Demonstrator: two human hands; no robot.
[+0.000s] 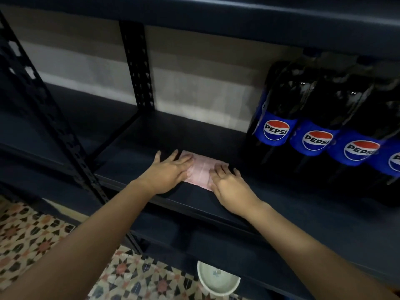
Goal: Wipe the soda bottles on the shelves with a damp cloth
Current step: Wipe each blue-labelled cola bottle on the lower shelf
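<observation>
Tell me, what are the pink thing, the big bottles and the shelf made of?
Pink cloth: soft fabric, probably; it lies folded flat with creases under both hands. Bottles: likely clear plastic, glossy with light glints, blue printed labels. Shelf: looks like dark painted metal, matte, like its hole-punched post.

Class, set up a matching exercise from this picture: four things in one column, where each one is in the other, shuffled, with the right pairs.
1. cloth
2. soda bottles
3. bowl
4. left hand

a. on the lower shelf
b. standing on the right of the shelf
c. flat on the cloth's left part
d. under both hands

Pairs: 1-d, 2-b, 3-a, 4-c
</observation>
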